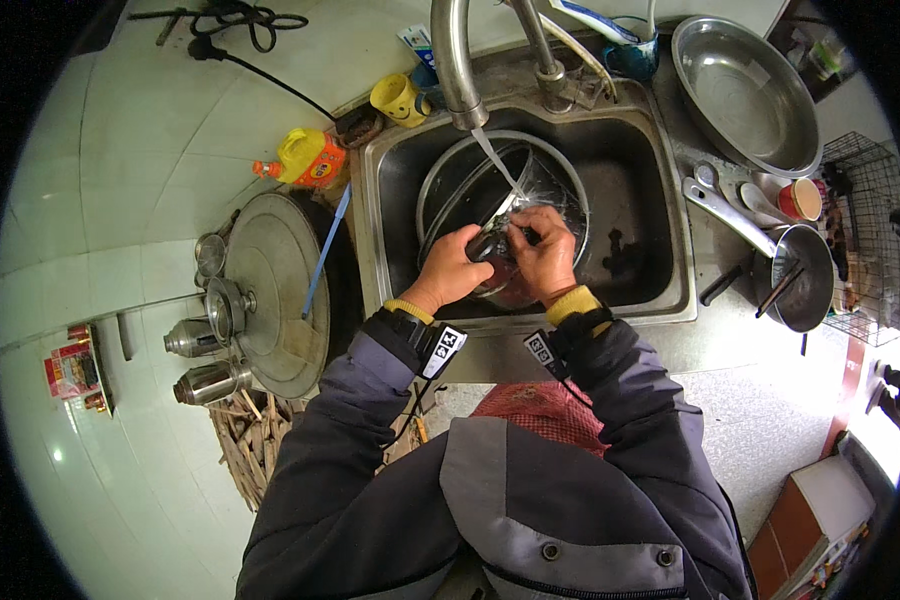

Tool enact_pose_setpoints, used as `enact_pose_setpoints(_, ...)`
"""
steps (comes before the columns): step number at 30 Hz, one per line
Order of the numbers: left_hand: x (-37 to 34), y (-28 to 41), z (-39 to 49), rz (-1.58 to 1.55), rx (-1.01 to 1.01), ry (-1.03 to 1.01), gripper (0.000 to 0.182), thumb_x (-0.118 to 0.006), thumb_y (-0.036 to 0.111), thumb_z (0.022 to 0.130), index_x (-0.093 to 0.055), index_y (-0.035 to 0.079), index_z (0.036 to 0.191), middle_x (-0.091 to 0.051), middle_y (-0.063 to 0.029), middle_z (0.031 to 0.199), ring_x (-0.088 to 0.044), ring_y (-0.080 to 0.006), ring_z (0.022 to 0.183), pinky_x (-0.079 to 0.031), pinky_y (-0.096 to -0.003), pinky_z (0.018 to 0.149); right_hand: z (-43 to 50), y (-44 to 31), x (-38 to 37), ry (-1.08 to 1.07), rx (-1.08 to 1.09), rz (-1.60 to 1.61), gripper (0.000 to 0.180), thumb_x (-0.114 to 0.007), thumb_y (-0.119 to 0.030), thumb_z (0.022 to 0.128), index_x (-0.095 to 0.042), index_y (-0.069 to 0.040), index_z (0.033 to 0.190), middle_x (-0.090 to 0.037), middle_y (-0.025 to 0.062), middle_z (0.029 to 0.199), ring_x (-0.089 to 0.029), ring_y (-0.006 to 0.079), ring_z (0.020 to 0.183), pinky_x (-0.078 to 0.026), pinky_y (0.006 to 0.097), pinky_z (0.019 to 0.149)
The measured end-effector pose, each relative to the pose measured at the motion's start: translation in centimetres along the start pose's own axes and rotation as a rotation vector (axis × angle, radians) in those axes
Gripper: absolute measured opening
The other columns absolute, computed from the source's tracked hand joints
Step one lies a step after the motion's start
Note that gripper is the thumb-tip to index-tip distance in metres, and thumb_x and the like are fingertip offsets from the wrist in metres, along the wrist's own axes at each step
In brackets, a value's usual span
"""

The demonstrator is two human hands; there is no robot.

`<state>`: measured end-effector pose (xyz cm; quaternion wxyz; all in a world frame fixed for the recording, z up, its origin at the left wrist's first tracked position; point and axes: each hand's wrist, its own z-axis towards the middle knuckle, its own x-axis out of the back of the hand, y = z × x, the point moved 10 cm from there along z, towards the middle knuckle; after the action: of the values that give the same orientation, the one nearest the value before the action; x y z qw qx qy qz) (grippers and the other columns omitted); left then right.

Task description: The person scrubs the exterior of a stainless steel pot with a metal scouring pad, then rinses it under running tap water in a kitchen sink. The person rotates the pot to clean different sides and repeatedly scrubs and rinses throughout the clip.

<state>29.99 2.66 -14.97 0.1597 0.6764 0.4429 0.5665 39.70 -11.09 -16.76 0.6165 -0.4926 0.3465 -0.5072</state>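
Observation:
Water runs from the faucet (459, 67) in a stream (499, 161) that splashes just beyond my hands. My left hand (450, 266) and my right hand (546, 251) meet over a round metal basin (579, 187) in the left part of the sink (686, 247). Between my fingers is a small, wet, dark item (497, 223), partly covered; its kind cannot be told. A second round rim (457, 196) leans at a tilt inside the basin. Below my hands, something reddish shows in the basin, too blurred to name.
Left of the sink, a large metal lid (270, 300) carries a blue stick (326, 251). A yellow detergent bottle (304, 157) and a yellow smiley mug (400, 99) stand by the wall. At right are a large metal bowl (746, 94) and a saucepan (802, 281).

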Motion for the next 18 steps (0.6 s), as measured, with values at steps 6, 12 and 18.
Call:
enact_pose_setpoints(6, -0.2, -0.5, -0.1, -0.027, 0.038, -0.011, 0.05, -0.068, 0.01, 0.068, -0.057, -0.008, 0.112, -0.068, -0.0171, 0.094, -0.064, -0.0206, 0.086, -0.05, -0.0326, 0.079, 1.3, 2.5, -0.5, 0.039, -0.223, 0.15, 0.015, -0.076, -0.006, 0.078, -0.073, -0.003, 0.092, -0.069, 0.0121, 0.088, -0.067, 0.0238, 0.084, -0.051, 0.0317, 0.077)
enact_pose_setpoints(12, 0.0, -0.3, 0.0, 0.043, -0.018, 0.009, 0.052, -0.069, 0.011, 0.067, -0.057, -0.009, 0.114, -0.068, -0.0186, 0.095, -0.066, -0.0234, 0.088, -0.05, -0.0331, 0.081, 0.4, -1.1, -1.9, -0.108, 0.011, 0.06, 0.016, -0.074, 0.0, 0.073, -0.073, -0.004, 0.088, -0.069, 0.0143, 0.088, -0.067, 0.0301, 0.083, -0.053, 0.0351, 0.076)
enact_pose_setpoints(18, 0.0, -0.2, 0.1, -0.011, -0.007, -0.002, 0.053, -0.069, 0.012, 0.066, -0.058, -0.008, 0.114, -0.068, -0.0196, 0.095, -0.066, -0.0248, 0.088, -0.05, -0.033, 0.08, 2.8, 1.7, 0.8, 0.094, -0.057, -0.025, 0.016, -0.073, 0.004, 0.074, -0.07, -0.001, 0.089, -0.069, 0.0111, 0.088, -0.067, 0.0221, 0.084, -0.052, 0.0313, 0.078)
